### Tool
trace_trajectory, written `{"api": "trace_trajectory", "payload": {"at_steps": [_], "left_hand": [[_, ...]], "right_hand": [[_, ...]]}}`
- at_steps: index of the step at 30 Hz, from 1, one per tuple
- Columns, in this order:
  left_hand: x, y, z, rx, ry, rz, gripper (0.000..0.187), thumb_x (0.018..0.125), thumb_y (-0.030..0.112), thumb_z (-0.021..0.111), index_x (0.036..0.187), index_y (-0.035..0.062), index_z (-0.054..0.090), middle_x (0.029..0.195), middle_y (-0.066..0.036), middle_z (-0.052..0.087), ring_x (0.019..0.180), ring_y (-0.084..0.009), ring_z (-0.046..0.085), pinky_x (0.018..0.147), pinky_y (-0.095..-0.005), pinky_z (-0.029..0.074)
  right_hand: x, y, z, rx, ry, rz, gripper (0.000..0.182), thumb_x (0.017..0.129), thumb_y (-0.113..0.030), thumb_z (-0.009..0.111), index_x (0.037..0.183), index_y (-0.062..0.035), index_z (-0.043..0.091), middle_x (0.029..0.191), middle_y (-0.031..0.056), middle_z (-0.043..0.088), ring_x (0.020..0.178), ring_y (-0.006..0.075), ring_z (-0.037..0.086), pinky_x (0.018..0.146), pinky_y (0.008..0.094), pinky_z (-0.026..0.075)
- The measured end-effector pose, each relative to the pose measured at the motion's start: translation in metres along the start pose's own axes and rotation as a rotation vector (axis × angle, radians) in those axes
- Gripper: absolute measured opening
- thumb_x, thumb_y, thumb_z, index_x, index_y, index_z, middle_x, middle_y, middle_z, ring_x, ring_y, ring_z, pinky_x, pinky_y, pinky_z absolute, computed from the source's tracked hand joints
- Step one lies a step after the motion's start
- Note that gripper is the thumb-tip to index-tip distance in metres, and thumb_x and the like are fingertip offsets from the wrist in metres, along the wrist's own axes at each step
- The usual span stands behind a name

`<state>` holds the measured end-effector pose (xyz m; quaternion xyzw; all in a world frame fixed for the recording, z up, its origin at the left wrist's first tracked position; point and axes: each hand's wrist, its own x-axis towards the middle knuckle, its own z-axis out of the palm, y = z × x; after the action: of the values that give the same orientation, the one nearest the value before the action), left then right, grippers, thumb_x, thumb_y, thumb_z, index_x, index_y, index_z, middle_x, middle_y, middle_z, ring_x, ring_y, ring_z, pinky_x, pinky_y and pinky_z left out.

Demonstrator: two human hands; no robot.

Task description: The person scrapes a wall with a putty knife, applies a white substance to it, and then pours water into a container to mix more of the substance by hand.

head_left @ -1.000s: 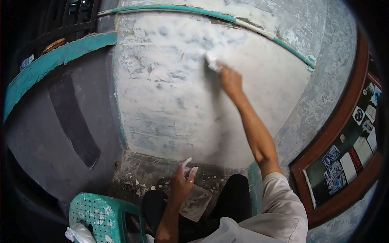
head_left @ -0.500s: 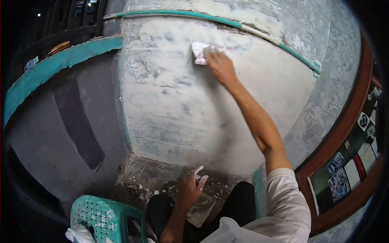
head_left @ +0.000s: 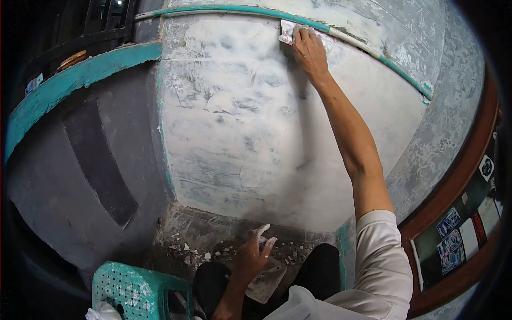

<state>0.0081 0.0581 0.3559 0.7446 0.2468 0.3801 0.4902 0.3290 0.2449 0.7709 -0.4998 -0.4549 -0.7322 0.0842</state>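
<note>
High on the whitish, patchily coated wall (head_left: 240,144), my right hand (head_left: 310,50) reaches up just below a teal-and-white pipe (head_left: 250,10). Its fingers press a flat whitish sheet with reddish marks (head_left: 288,31) against the surface; most of the sheet is hidden behind the hand. Low in front of me is my left hand (head_left: 253,258), its thumb and forefinger apart and dusted white. Just right of it, between my knees, lies a dusty square flat piece (head_left: 265,281).
A perforated teal stool (head_left: 130,290) stained white stands at lower left, with a white plastic bag (head_left: 104,311) on it. Pale rubble (head_left: 207,256) litters the wall's foot. On the right is a brown wooden frame (head_left: 426,234); a teal ledge (head_left: 90,69) runs along the left.
My right hand has moved up and to the right along the wall with the flat sheet, closer to the pipe. My left hand has stayed nearly where it was.
</note>
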Motion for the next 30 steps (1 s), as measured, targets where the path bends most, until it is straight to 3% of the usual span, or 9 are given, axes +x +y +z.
{"api": "trace_trajectory", "payload": {"at_steps": [2, 6, 14, 16, 18, 19, 21, 24, 30], "left_hand": [[0.0, -0.002, -0.002, 0.104, 0.024, 0.072, 0.047, 0.095, 0.023, 0.072, 0.136, 0.0073, 0.057, 0.096, -0.015, 0.073, 0.085, -0.0267, 0.073, 0.076, -0.0378, 0.056], [0.003, 0.0, -0.001, -0.005, -0.018, 0.006, 0.045, 0.097, 0.025, 0.07, 0.137, 0.0092, 0.058, 0.099, -0.017, 0.072, 0.081, -0.0315, 0.072, 0.077, -0.0392, 0.057], [-0.004, -0.011, 0.0, 0.003, 0.015, 0.048, 0.041, 0.096, 0.025, 0.07, 0.133, 0.011, 0.06, 0.086, -0.015, 0.07, 0.072, -0.0317, 0.069, 0.068, -0.0417, 0.054], [-0.002, -0.015, -0.005, 0.012, 0.056, 0.071, 0.041, 0.096, 0.025, 0.071, 0.133, 0.0107, 0.06, 0.087, -0.016, 0.07, 0.072, -0.0324, 0.069, 0.068, -0.0421, 0.053], [0.0, -0.013, -0.006, -0.004, 0.086, 0.081, 0.041, 0.096, 0.025, 0.071, 0.132, 0.0104, 0.06, 0.087, -0.016, 0.07, 0.073, -0.033, 0.069, 0.068, -0.0426, 0.053], [0.001, -0.012, -0.008, -0.023, 0.057, 0.053, 0.041, 0.096, 0.025, 0.071, 0.132, 0.0103, 0.06, 0.088, -0.017, 0.07, 0.075, -0.0344, 0.069, 0.069, -0.0432, 0.053], [-0.002, -0.012, -0.009, -0.035, 0.017, 0.023, 0.04, 0.096, 0.025, 0.071, 0.132, 0.0102, 0.061, 0.088, -0.018, 0.07, 0.076, -0.0357, 0.07, 0.07, -0.0438, 0.053], [0.003, -0.01, -0.006, -0.003, 0.048, 0.063, 0.042, 0.096, 0.026, 0.071, 0.133, 0.0104, 0.059, 0.09, -0.019, 0.071, 0.08, -0.0376, 0.07, 0.073, -0.0452, 0.054], [0.004, -0.006, -0.011, -0.008, -0.054, -0.017, 0.047, 0.096, 0.029, 0.071, 0.137, 0.0121, 0.055, 0.094, -0.017, 0.073, 0.082, -0.0362, 0.071, 0.074, -0.0452, 0.055]], "right_hand": [[-0.004, -0.009, 0.012, -0.035, 0.052, 0.026, 0.052, 0.091, -0.016, 0.057, 0.136, 0.0078, 0.054, 0.123, 0.0215, 0.062, 0.123, 0.0397, 0.059, 0.101, 0.0578, 0.049], [-0.025, -0.035, 0.028, 0.0, 0.113, 0.062, 0.052, 0.086, -0.013, 0.058, 0.133, 0.0109, 0.056, 0.128, 0.0264, 0.059, 0.123, 0.0492, 0.056, 0.103, 0.0618, 0.046], [-0.097, -0.087, -0.046, 0.39, -0.19, -0.043, 0.049, 0.085, -0.008, 0.056, 0.131, 0.009, 0.058, 0.13, 0.0275, 0.061, 0.119, 0.0435, 0.06, 0.099, 0.0541, 0.05], [-0.109, -0.069, -0.075, 0.58, -0.338, 0.149, 0.044, 0.091, -0.01, 0.051, 0.132, 0.0053, 0.058, 0.127, 0.0266, 0.063, 0.115, 0.0413, 0.064, 0.097, 0.0505, 0.052], [-0.104, -0.032, -0.096, 0.585, -0.16, 0.41, 0.039, 0.098, -0.016, 0.044, 0.129, 0.0033, 0.059, 0.121, 0.0261, 0.066, 0.106, 0.0449, 0.066, 0.091, 0.0515, 0.053], [-0.091, -0.008, -0.11, 0.723, -0.334, 0.752, 0.04, 0.101, -0.021, 0.039, 0.124, 0.0027, 0.061, 0.115, 0.025, 0.069, 0.096, 0.0487, 0.067, 0.085, 0.0555, 0.053], [-0.088, 0.028, -0.089, 0.285, -0.202, 0.689, 0.028, 0.093, -0.016, 0.048, 0.107, 0.0021, 0.063, 0.098, 0.0256, 0.07, 0.085, 0.0501, 0.067, 0.078, 0.0594, 0.053], [-0.067, 0.036, -0.061, 0.337, -0.235, 0.774, 0.021, 0.09, -0.014, 0.051, 0.098, 0.0013, 0.063, 0.093, 0.0264, 0.07, 0.083, 0.0492, 0.068, 0.075, 0.059, 0.054], [0.003, -0.052, -0.027, 0.411, -0.064, 0.625, 0.023, 0.089, -0.011, 0.047, 0.086, 0.0025, 0.066, 0.093, 0.0259, 0.069, 0.082, 0.0455, 0.068, 0.07, 0.0574, 0.054]]}}
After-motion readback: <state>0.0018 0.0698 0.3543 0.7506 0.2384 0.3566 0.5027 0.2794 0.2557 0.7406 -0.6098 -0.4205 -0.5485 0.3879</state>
